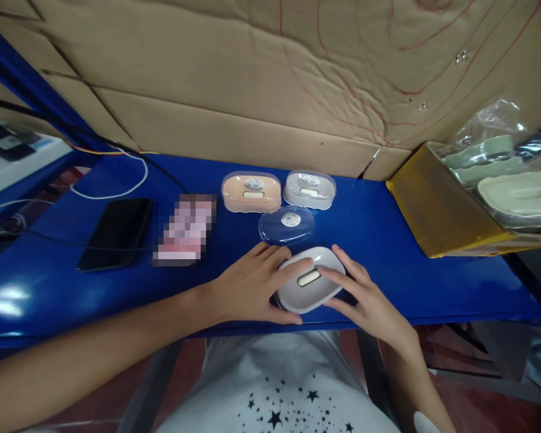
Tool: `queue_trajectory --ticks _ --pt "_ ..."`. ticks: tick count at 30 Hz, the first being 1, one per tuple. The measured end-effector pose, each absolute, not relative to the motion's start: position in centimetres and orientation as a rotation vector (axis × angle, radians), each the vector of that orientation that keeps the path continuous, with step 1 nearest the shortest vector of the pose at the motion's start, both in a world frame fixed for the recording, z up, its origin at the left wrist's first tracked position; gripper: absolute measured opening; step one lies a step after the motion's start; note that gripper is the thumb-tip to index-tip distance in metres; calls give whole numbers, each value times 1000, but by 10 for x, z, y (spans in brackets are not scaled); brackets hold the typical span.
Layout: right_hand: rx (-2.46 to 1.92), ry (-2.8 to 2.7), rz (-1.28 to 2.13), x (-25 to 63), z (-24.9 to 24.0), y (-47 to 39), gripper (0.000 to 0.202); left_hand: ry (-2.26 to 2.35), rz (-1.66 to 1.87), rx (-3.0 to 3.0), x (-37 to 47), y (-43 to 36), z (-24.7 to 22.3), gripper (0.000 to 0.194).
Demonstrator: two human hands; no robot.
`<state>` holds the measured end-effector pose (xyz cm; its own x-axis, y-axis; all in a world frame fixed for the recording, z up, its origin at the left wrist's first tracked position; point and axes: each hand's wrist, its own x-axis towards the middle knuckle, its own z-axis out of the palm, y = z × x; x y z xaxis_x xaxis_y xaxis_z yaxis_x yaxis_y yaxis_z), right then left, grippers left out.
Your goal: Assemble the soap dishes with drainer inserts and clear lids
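A light grey oval soap dish (313, 296) lies near the table's front edge, tilted a little. At its centre is an oblong slot with a white oblong piece (308, 278) in it. My left hand (261, 279) grips the dish's left side, thumb along the near rim and index finger reaching inside. My right hand (358, 288) is around the right side, its index fingertip at the white piece. Just beyond the dish rests a clear plastic lid (270, 228) with a round sticker (291, 219). Behind it stand a peach soap dish (234, 195) and a grey soap dish (322, 197), both under clear lids.
On the blue table (365, 222) at left lie a black phone (117, 234) and a blurred-out pink object (187, 228). Cables (146, 171) run there. At right, a yellow-taped box (442, 210) holds green and cream dishes in plastic. A cardboard panel (207, 78) rises behind.
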<state>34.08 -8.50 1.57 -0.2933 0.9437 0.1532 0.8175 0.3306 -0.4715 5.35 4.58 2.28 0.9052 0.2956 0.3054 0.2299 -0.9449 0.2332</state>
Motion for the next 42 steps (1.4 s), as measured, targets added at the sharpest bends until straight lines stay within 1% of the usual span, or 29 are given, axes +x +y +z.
queue_trajectory --ticks 6,13,18,26,30,42 --pt "-1555 -2188 450 341 16 -83 66 427 518 2951 55 45 22 110" --pt "-1525 -2139 478 343 15 -81 64 436 502 2987 57 46 21 115" --pt "-1529 -2089 505 345 12 -82 67 421 554 2979 57 47 19 118" --pt "-1535 -2049 522 345 12 -81 66 374 670 2948 59 51 14 114" --pt "-1531 -2047 508 345 10 -80 66 373 713 2937 59 52 12 116" --pt "-1534 -2043 501 345 10 -80 67 367 707 2903 58 51 11 112"
